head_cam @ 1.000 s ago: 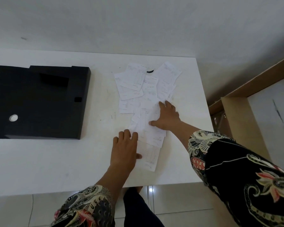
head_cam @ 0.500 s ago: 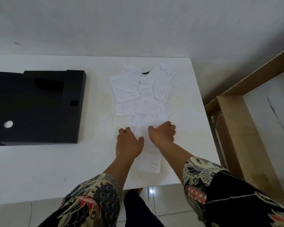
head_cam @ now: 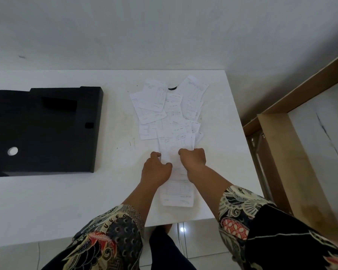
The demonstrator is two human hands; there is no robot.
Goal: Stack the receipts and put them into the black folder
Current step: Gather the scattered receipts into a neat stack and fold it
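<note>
Left hand (head_cam: 157, 170), right hand (head_cam: 193, 159) both pinch long receipt (head_cam: 176, 184) | black folder (head_cam: 45, 131) well left

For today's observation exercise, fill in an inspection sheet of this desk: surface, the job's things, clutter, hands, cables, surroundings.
Surface: white table, faintly smudged.
Job's things: receipts loosely overlapped, not squared up; black folder lies closed to their left, apart from them.
Clutter: small dark object peeking from under the far receipts; cannot tell what.
Hands: left hand and right hand both curled on the near receipts.
Cables: nothing seen.
Surroundings: pale wall behind; wooden furniture to the right; tiled floor below.
</note>
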